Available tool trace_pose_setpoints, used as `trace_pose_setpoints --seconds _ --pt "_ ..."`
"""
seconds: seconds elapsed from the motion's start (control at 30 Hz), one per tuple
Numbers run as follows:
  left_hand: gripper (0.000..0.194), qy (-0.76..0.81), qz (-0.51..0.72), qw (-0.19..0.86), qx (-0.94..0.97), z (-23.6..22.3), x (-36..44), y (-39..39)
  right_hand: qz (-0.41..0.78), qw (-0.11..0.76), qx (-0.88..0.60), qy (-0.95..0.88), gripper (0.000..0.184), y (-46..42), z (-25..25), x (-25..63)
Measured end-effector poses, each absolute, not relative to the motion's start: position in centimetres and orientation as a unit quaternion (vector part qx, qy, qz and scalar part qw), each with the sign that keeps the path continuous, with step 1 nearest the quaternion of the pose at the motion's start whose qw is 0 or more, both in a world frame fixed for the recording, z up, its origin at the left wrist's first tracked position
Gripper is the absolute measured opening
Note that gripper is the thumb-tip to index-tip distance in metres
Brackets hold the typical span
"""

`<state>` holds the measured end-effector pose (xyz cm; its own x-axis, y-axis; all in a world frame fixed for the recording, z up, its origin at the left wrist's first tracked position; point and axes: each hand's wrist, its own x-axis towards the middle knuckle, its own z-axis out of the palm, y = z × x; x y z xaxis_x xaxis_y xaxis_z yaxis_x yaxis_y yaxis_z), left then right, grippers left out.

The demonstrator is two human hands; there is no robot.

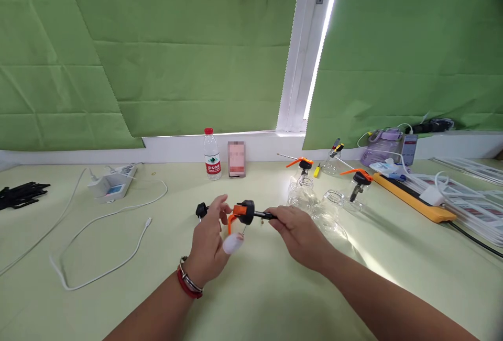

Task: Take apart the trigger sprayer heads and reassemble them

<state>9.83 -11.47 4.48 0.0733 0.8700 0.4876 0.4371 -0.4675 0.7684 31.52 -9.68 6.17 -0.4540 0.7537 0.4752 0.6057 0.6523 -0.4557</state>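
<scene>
Above the pale green table (251,299), both hands meet on a black and orange pump head (244,212). My left hand (210,244) pinches it near the orange lever, a white finger cot on one fingertip. My right hand (296,233) grips the black nozzle stem that sticks out to the right. A second black cap (201,209) lies on the table just left of my left hand. Clear glass bottles (314,202) stand right of my right hand, two of them topped with orange-lever pump heads (301,163).
A water bottle (212,155) and a small card (236,159) stand at the back wall. A white charger (112,186) with loose cables (118,226) lies left. Black gloves (21,194) sit far left. A yellow power strip (416,199), screwdrivers (317,169) and stacked papers (467,194) fill the right.
</scene>
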Motion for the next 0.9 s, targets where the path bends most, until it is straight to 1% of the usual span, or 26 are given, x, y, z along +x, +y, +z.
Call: trace_pose_setpoints --seconds 0.03,0.07,0.13,0.17,0.23,0.27,0.37,0.43,0.57,0.67,0.77,0.9 --pt "0.063 0.463 0.471 0.188 0.727 4.4 9.9 -11.5 0.204 0.309 -0.409 -0.834 0.029 -9.6 6.6 31.8" --pt "0.06 0.462 0.441 0.18 0.748 4.4 10.0 -11.5 0.295 0.278 -0.406 -0.819 0.032 -9.4 6.8 32.1" --pt "0.042 0.468 0.388 0.228 0.76 4.3 10.5 -11.6 0.428 0.23 -0.397 -0.778 0.034 -9.0 6.6 32.5" --pt "0.033 0.474 0.375 0.271 0.749 4.2 10.9 -11.5 0.464 0.22 -0.399 -0.76 0.033 -8.8 6.2 32.5" --pt "0.023 0.489 0.375 0.357 0.702 3.9 11.5 -11.3 0.479 0.226 -0.426 -0.733 0.031 -8.3 5.1 32.5" --pt "0.02 0.499 0.375 0.397 0.673 3.7 11.7 -11.1 0.472 0.238 -0.443 -0.724 0.03 -8.0 4.4 32.4" --pt "0.022 0.528 0.337 0.497 0.6 2.9 11.9 -10.5 0.46 0.276 -0.473 -0.699 0.024 -7.3 2.5 32.2" --pt "0.024 0.538 0.3 0.521 0.591 2.4 11.6 -10.1 0.47 0.282 -0.475 -0.689 0.021 -7.1 1.3 32.0" --pt "0.028 0.546 0.234 0.485 0.641 1.8 11.0 -9.6 0.506 0.304 -0.462 -0.662 0.021 -6.9 -0.8 31.9" --pt "0.032 0.544 0.198 0.413 0.703 1.8 10.6 -9.4 0.526 0.323 -0.447 -0.647 0.024 -6.8 -1.8 31.8" --pt "0.035 0.541 0.172 0.34 0.75 1.9 10.6 -9.3 0.503 0.334 -0.459 -0.651 0.023 -6.8 -2.2 31.6" --pt "0.04 0.569 0.134 0.286 0.76 1.6 11.0 -9.5 0.473 0.331 -0.485 -0.657 0.026 -6.6 -2.2 31.0"
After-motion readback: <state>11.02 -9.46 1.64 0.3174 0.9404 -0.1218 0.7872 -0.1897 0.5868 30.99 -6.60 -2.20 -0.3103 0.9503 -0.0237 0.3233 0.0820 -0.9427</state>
